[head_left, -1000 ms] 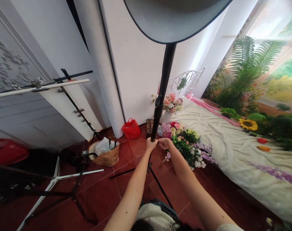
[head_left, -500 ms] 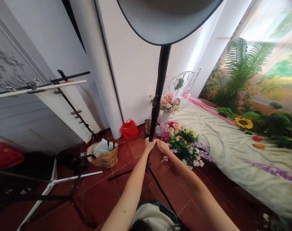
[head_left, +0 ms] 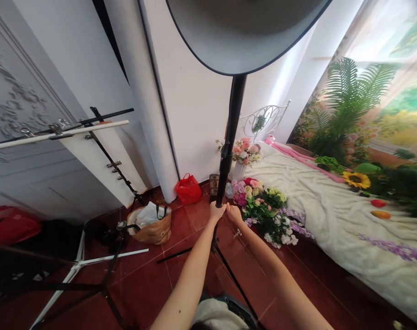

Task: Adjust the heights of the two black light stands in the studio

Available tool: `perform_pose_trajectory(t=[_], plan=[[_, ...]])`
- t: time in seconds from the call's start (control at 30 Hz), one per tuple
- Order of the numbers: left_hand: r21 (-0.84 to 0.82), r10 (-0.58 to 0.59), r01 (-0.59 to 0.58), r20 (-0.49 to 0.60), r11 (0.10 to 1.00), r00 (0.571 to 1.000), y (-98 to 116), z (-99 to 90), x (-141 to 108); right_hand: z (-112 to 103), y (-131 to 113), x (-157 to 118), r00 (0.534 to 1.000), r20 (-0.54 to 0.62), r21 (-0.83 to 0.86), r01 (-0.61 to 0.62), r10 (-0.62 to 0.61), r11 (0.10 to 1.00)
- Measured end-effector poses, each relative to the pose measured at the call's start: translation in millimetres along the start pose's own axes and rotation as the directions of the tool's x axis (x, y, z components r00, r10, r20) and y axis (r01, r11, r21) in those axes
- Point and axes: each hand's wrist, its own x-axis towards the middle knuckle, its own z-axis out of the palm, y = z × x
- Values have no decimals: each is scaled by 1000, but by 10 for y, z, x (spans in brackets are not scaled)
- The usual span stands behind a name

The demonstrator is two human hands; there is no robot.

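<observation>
A black light stand [head_left: 225, 172] rises in front of me, topped by a large round lamp reflector [head_left: 243, 57] with a pale inside and dark rim. My left hand [head_left: 216, 212] is wrapped around the pole low down, just below a thicker black section. Close against the pole's right side is my right hand [head_left: 233, 214], its fingers bent and pressed together near my left fingertips. Whatever those fingers grip is too small or hidden to make out. Below my hands, the stand's thin tripod legs [head_left: 234, 275] spread over the red tiles.
Artificial flowers [head_left: 260, 201] stand right of the pole, beside a bed with a cream blanket [head_left: 318, 201]. A red bag [head_left: 188, 189] and a woven basket [head_left: 153, 229] are on the floor at left. Another stand with clamps [head_left: 105, 156] and white legs [head_left: 74, 270] stands further left.
The view has tilted slightly, so the room and the reflector appear a little lower. My left hand still holds the pole; my right hand stays beside it with a slight shift of the fingers.
</observation>
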Motion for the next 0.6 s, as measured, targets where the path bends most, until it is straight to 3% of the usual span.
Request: perform_pose_trajectory(t=[0.2, 0.3, 0.4, 0.53, 0.6], plan=[[-20, -5, 5, -2, 1000, 1000, -10, 0, 19, -28, 48, 64, 997, 9, 287, -78, 78, 955], [-25, -6, 7, 25, 1000, 1000, 11, -13, 29, 67, -12, -96, 975, 68, 533, -213, 210, 819], [-8, -8, 9, 65, 1000, 998, 70, -39, 31, 338, -45, -499, 937, 174, 713, -332, 303, 618], [-5, -59, 60, 102, 998, 993, 192, -39, 6, 786, 81, -1320, 839, 409, 710, -539, 358, 453], [22, -88, 86, 71, 996, 994, 257, -6, -39, 906, 217, -1751, 787, 480, 703, -609, 387, 368]])
